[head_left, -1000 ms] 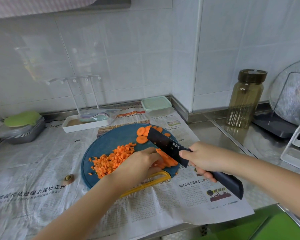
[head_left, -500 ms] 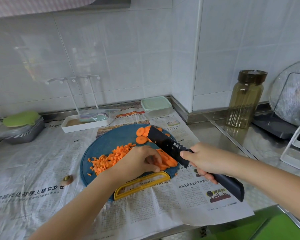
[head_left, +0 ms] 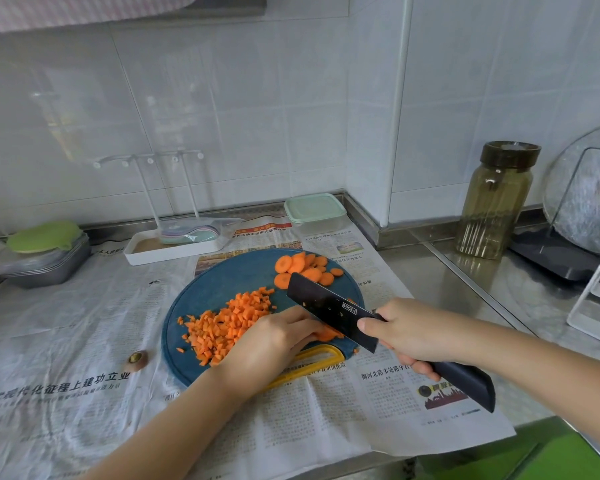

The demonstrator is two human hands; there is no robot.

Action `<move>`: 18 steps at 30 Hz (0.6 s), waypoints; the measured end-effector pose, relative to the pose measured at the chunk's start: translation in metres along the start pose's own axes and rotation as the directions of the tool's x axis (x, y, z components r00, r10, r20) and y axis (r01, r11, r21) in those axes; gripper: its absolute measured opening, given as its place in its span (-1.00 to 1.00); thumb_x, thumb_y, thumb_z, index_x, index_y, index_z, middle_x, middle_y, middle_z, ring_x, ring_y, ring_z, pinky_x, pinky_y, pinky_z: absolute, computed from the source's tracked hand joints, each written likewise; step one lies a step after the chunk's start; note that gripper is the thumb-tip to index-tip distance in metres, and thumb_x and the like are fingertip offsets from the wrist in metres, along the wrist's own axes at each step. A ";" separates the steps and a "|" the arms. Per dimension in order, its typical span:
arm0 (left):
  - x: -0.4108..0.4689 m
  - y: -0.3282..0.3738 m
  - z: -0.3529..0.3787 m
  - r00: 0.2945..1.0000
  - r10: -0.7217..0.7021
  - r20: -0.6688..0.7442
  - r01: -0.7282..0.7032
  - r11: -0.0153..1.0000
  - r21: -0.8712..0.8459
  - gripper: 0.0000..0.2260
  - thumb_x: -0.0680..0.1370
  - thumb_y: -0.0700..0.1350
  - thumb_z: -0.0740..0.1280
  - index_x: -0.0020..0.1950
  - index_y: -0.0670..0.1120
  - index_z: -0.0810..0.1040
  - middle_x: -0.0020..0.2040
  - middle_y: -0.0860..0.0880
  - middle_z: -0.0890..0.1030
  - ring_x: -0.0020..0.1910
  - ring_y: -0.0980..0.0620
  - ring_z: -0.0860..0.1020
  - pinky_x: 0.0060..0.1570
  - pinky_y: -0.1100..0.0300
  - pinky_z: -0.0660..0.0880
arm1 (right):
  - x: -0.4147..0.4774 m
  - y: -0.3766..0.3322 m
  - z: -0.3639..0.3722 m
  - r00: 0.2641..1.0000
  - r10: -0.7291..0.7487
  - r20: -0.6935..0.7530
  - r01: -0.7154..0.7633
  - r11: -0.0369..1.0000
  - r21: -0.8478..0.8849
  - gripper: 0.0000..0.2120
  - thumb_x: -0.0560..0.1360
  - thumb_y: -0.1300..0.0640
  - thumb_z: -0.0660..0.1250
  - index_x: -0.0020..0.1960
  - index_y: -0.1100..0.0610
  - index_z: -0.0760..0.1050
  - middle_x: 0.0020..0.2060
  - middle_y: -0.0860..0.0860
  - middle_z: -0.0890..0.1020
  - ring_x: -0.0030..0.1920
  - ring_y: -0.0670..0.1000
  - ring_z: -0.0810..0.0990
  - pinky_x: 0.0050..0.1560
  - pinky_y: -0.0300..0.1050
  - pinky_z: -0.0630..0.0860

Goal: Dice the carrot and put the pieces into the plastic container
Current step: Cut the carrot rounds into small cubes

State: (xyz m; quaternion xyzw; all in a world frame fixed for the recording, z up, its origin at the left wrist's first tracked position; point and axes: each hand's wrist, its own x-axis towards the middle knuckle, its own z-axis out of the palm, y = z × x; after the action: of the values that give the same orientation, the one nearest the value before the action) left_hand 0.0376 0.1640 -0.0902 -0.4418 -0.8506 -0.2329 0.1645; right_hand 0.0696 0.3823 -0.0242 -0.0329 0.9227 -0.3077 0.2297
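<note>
A round blue cutting board lies on newspaper. A heap of diced carrot covers its left half, and several carrot rounds lie at its far right. My left hand presses down on carrot strips near the board's front edge, fingers curled over them. My right hand grips the handle of a black knife, whose blade sits right beside my left fingers over the strips. The plastic container with a pale green lid stands closed behind the board, by the wall.
A white tray with a rack and coloured plates stands at the back. Grey trays with a green lid sit far left. A carrot end lies on the newspaper. A glass jar and a lid stand are at the right.
The knife blade has shifted slightly towards me along the strips, and my left hand has drawn back with it. The diced heap and rounds stay put.
</note>
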 end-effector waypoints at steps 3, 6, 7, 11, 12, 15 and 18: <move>0.000 -0.002 0.001 1.000 0.028 -0.012 -0.028 1.000 -0.007 -0.77 0.57 -0.09 0.22 0.07 -0.11 0.64 0.08 0.01 0.59 0.01 0.16 0.56 0.08 0.48 0.44 | 0.000 0.001 0.001 1.000 -0.014 -0.015 0.014 1.000 -0.024 -0.66 0.65 -0.03 0.08 -0.25 0.10 0.28 -0.63 -0.02 0.40 -0.66 -0.02 0.36 -0.61 -0.24 0.34; 0.000 -0.006 0.002 1.000 0.026 -0.011 -0.026 0.999 -0.019 -0.77 0.58 -0.09 0.22 0.10 -0.10 0.63 0.10 0.01 0.59 0.03 0.15 0.57 0.06 0.38 0.50 | 0.002 0.000 0.003 1.000 -0.012 -0.026 0.011 0.999 -0.042 -0.67 0.64 -0.02 0.09 -0.25 0.11 0.29 -0.56 0.03 0.42 -0.67 -0.03 0.36 -0.62 -0.25 0.32; -0.001 -0.007 0.003 1.000 0.025 -0.008 -0.025 1.000 -0.014 -0.77 0.58 -0.09 0.22 0.11 -0.10 0.63 0.10 0.00 0.59 0.03 0.14 0.58 0.06 0.36 0.51 | 0.003 -0.001 0.003 1.000 -0.009 -0.021 0.009 0.999 -0.033 -0.67 0.64 -0.02 0.09 -0.24 0.11 0.29 -0.54 0.04 0.41 -0.67 -0.04 0.36 -0.62 -0.23 0.33; -0.002 -0.010 0.006 1.000 0.018 -0.006 -0.018 1.000 0.006 -0.75 0.59 -0.08 0.21 0.11 -0.11 0.63 0.08 -0.01 0.59 0.01 0.12 0.59 0.02 0.32 0.53 | 0.005 -0.003 0.003 1.000 -0.002 0.001 0.002 0.999 -0.034 -0.69 0.65 -0.02 0.08 -0.23 0.09 0.28 -0.53 0.05 0.40 -0.67 -0.05 0.36 -0.61 -0.22 0.35; -0.001 -0.010 0.006 1.000 0.015 -0.010 -0.015 1.000 0.000 -0.75 0.59 -0.08 0.21 0.12 -0.11 0.63 0.09 0.00 0.59 0.02 0.13 0.59 0.03 0.32 0.53 | 0.005 -0.003 0.003 1.000 -0.004 0.002 0.004 1.000 -0.026 -0.69 0.65 -0.02 0.08 -0.22 0.08 0.28 -0.53 0.05 0.40 -0.67 -0.05 0.36 -0.61 -0.22 0.35; -0.001 -0.009 0.006 1.000 0.015 -0.020 -0.015 1.000 -0.003 -0.76 0.58 -0.09 0.22 0.11 -0.11 0.63 0.09 0.00 0.59 0.03 0.14 0.58 0.04 0.34 0.52 | 0.005 -0.003 0.002 1.000 -0.008 -0.001 0.008 1.000 -0.010 -0.69 0.65 -0.03 0.08 -0.21 0.08 0.28 -0.48 0.07 0.40 -0.66 -0.04 0.36 -0.61 -0.22 0.35; -0.001 -0.008 0.006 0.999 0.018 -0.029 -0.018 1.000 0.011 -0.76 0.58 -0.08 0.21 0.09 -0.10 0.63 0.06 0.00 0.59 0.00 0.15 0.58 0.02 0.38 0.51 | 0.004 -0.003 0.006 1.000 -0.002 -0.003 0.002 1.000 -0.009 -0.69 0.65 -0.04 0.08 -0.21 0.08 0.27 -0.51 0.06 0.41 -0.66 -0.04 0.35 -0.61 -0.22 0.35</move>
State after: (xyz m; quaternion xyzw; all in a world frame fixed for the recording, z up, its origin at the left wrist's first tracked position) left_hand 0.0307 0.1626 -0.0982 -0.4452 -0.8453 -0.2333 0.1814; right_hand 0.0687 0.3759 -0.0281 -0.0344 0.9245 -0.3039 0.2276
